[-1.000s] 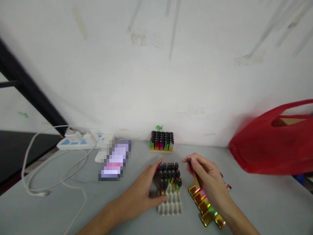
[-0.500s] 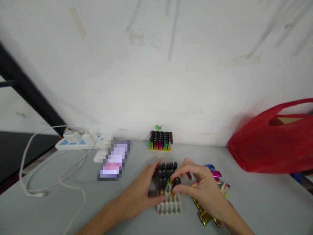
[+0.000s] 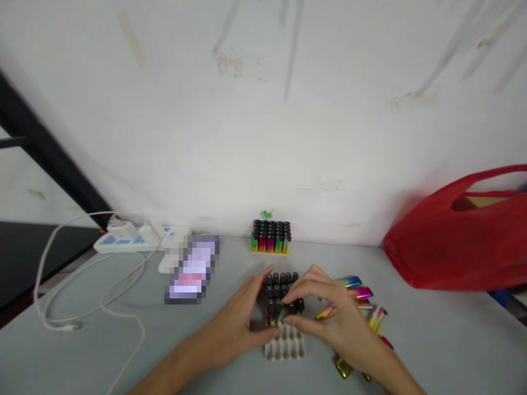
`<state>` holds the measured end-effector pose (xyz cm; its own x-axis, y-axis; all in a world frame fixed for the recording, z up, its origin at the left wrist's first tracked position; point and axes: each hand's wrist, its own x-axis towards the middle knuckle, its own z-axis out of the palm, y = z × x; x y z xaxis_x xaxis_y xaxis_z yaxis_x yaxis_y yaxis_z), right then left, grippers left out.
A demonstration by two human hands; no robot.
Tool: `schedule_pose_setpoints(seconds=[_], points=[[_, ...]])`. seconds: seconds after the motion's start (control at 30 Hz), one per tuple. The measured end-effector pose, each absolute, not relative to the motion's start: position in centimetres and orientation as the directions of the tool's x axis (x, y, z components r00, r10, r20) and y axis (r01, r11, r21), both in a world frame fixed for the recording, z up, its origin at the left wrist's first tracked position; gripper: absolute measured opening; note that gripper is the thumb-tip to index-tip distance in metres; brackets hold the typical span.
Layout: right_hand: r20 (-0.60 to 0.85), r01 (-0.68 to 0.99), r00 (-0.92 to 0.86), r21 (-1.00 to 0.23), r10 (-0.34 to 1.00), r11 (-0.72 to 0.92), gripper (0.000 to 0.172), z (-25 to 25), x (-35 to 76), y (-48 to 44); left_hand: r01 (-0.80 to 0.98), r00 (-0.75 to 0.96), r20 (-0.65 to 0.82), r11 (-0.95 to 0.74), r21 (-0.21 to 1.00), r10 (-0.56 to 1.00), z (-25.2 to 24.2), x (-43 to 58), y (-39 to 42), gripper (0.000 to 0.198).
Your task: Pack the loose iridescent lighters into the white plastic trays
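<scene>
A pale tray with rows of small wells [image 3: 285, 349] lies in front of me. Its far rows hold upright lighters with black tops [image 3: 276, 291], and bare wells show in the near rows. My left hand [image 3: 233, 323] is curved around the tray's left side, index finger at the far corner and thumb against the wells. Over the right part of the tray, my right hand [image 3: 325, 304] pinches a black-topped lighter [image 3: 292, 308] between thumb and fingers; its lower part is mostly hidden. Loose shiny coloured lighters [image 3: 361, 293] lie beside and partly under my right hand.
Against the wall stands a full block of lighters [image 3: 270, 238]. A phone [image 3: 192, 269] with a blurred screen lies at left, near a white power strip [image 3: 135, 238] and a looping white cable [image 3: 142, 329]. A red bag [image 3: 448, 247] sits at the right.
My right hand has shifted slightly left over the tray, and two black tops now show side by side near its fingertips. My left hand has stayed in place.
</scene>
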<state>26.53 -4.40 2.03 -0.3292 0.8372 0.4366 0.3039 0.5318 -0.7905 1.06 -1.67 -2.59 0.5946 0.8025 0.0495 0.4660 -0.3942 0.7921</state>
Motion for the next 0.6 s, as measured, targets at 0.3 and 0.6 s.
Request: schedule_pose_setpoints(seconds=[0.3,0.6], points=[[0.328,0.582,0.032,-0.774,0.944,0.249,0.019,1.0,28.0,-3.8,0.485,0.576,-0.01,-0.333,0.809,0.817,-2.1,1.2,-1.8,0.107],[0.217,0.928,0.364,-0.002,0.906,-0.373,0.038,-1.1,33.0,-1.7,0.509,0.587,-0.063,-0.307,0.804,0.807,-1.2,1.1,-2.0,0.119]])
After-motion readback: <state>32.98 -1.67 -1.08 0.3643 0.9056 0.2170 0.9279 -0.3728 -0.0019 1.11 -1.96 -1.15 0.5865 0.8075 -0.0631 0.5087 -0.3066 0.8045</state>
